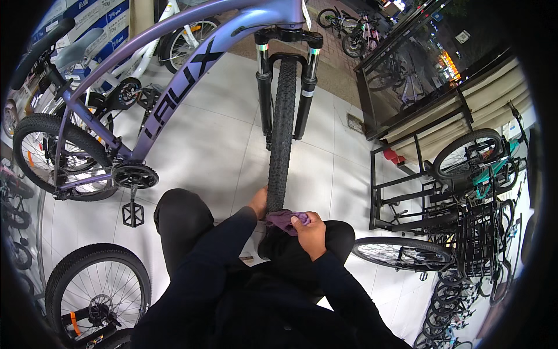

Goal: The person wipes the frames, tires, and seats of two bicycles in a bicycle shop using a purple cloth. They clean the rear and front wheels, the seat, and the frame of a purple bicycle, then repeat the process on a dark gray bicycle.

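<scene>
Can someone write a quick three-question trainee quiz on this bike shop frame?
1. True or false: the right hand holds a purple cloth beside the front tyre.
2. Where is the left hand? A) on the pedal B) against the front tyre's lower part C) on the black wire basket
3. Fill in: the frame of the bike being handled is ____ in colour.

Key:
1. True.
2. B. It rests against the tyre's left side, low down.
3. Purple. The suspension fork around the tyre is black.
</scene>
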The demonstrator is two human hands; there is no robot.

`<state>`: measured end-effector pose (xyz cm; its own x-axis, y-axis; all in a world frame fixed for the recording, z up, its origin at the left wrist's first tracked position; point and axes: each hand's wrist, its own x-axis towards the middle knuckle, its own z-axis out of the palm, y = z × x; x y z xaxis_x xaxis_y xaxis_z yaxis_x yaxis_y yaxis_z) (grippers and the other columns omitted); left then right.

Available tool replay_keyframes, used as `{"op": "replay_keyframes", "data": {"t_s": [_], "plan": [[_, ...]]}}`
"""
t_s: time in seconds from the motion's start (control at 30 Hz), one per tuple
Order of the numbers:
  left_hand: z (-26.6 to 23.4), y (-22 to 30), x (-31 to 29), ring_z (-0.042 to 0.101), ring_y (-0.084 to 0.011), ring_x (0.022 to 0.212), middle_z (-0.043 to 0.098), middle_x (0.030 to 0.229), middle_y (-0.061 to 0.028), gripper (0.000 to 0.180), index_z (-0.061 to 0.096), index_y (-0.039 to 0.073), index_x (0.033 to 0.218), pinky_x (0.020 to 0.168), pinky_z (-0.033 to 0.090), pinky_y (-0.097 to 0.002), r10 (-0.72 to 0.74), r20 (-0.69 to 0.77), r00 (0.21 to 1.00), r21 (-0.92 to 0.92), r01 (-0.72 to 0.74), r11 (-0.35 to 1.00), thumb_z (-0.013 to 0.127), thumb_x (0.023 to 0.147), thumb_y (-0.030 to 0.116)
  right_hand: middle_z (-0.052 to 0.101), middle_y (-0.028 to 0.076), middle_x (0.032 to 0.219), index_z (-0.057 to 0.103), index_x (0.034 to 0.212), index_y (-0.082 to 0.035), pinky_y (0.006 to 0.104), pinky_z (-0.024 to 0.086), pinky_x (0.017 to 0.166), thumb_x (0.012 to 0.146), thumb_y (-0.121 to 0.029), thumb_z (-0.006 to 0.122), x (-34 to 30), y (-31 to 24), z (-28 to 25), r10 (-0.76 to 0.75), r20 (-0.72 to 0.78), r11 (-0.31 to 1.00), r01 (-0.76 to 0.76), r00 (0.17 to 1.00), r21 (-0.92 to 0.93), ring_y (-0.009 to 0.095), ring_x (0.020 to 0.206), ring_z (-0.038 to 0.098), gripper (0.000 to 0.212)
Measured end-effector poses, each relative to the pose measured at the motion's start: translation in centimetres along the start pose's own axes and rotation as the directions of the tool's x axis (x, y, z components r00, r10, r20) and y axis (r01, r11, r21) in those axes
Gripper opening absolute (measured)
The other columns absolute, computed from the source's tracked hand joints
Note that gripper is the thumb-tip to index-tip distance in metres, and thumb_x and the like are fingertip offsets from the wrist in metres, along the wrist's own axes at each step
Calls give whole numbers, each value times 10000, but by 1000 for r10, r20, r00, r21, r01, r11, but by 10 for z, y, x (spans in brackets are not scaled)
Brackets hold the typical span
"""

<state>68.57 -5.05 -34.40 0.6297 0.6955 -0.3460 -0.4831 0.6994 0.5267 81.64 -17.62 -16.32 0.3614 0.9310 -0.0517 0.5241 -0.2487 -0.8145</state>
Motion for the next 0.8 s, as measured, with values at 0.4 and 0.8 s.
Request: {"op": "replay_keyframes", "data": {"t_s": [0.4,0.8], "plan": [[123,172,-36,693,-216,939,686,1105,-47,635,601,135,1318,905,577,-410,-32,-72,997,72,37,997,300,1093,646,721,106,960,744,1003,-5,324,536,797,910,-224,769,195,-165,-43,-606,-211,793,603,767,-83,205,869,688,239],[117,152,-46,654,-203,1086,685,1195,-54,614,584,98,1372,1005,520,-391,3,26,1000,-199,2,980,357,1102,600,605,136,954,683,894,-54,478,514,775,715,1,690,155,-157,25,-825,184,440,812,534,-384,374,885,589,188]]}}
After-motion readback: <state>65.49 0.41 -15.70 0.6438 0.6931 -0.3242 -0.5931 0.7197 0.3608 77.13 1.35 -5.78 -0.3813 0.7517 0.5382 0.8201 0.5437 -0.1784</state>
